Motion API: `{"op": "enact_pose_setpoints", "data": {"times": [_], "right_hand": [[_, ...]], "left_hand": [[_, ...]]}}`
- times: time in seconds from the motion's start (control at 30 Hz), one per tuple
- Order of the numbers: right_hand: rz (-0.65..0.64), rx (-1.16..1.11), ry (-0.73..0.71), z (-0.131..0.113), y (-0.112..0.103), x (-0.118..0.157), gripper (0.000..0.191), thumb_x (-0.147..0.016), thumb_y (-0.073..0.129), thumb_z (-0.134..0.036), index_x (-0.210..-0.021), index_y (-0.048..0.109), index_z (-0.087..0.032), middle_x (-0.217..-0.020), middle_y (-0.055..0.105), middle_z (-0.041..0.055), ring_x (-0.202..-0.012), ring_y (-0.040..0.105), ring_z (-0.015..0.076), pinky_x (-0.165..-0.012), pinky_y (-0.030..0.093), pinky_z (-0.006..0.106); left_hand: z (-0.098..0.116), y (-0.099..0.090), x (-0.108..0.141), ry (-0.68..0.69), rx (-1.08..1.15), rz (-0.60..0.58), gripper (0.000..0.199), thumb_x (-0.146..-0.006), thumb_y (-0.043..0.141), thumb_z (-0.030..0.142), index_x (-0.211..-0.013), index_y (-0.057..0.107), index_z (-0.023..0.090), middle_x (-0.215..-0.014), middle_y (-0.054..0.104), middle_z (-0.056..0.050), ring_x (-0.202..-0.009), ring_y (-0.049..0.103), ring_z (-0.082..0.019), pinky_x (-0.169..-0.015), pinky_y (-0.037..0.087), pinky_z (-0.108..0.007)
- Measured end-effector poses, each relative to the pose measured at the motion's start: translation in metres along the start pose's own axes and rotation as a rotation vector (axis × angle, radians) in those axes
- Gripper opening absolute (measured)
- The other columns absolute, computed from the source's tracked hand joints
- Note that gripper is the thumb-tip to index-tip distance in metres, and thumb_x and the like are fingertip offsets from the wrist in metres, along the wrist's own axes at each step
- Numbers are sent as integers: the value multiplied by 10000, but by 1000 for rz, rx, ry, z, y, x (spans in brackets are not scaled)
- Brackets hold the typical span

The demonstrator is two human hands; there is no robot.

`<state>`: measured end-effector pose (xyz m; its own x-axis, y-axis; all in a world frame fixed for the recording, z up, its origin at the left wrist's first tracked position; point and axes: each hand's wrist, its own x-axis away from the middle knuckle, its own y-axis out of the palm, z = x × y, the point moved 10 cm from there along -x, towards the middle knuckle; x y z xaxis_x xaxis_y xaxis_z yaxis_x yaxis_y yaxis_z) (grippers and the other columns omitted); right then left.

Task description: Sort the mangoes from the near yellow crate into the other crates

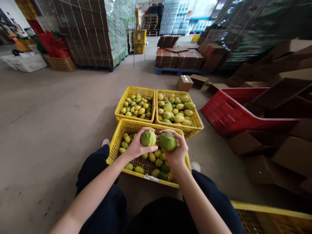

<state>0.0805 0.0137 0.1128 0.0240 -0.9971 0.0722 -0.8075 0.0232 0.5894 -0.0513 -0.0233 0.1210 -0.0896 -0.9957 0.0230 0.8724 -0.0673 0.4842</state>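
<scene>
My left hand (137, 145) is wrapped round a green fruit (148, 138) with a ridged, pointed end turned toward me. A second, darker green fruit (167, 141) rests in my right hand (177, 150), fingers curled over its top and side. Both fruits are held side by side, close together, above the near yellow crate (148, 178). Inside that crate lie several oval green and yellow fruits (151, 157), with its slotted floor showing between them. My forearms hide part of the crate. Its sides stand between my legs.
Beyond it, two yellow crates (118, 112) (198, 125) hold more yellow-green fruits. A red crate (219, 113) with cardboard stands at the right, among loose boxes (290, 156). Another yellow crate (270, 209) is at lower right. Wrapped pallet stacks (85, 35) rise behind.
</scene>
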Motion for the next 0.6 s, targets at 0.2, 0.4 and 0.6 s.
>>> {"op": "enact_pose_setpoints", "data": {"times": [0.2, 0.4, 0.6], "right_hand": [[14, -224, 328, 34, -1, -2, 214, -692, 620, -363, -816, 688, -202, -818, 732, 44, -633, 657, 190, -478, 505, 275], [-1, -435, 459, 56, 4, 5, 187, -680, 676, -343, -788, 664, -190, -730, 712, 36, -612, 649, 171, -540, 551, 283], [48, -456, 456, 65, 4, 8, 149, -646, 671, -302, -761, 662, -207, -751, 723, 15, -700, 681, 208, -691, 583, 386]], "left_hand": [[-26, -14, -10, -201, 404, 25, 480, -777, 604, 384, -1226, 575, 217, -979, 697, -82, -573, 654, -174, -449, 502, -253], [-33, -23, -10, -244, 728, 162, 409, -871, 490, 313, -1254, 579, 203, -900, 716, -55, -756, 693, -153, -646, 553, -234], [-36, -27, -11, -189, 853, 257, 373, -857, 491, 259, -1203, 617, 195, -924, 723, -41, -860, 689, -163, -771, 559, -277]]}}
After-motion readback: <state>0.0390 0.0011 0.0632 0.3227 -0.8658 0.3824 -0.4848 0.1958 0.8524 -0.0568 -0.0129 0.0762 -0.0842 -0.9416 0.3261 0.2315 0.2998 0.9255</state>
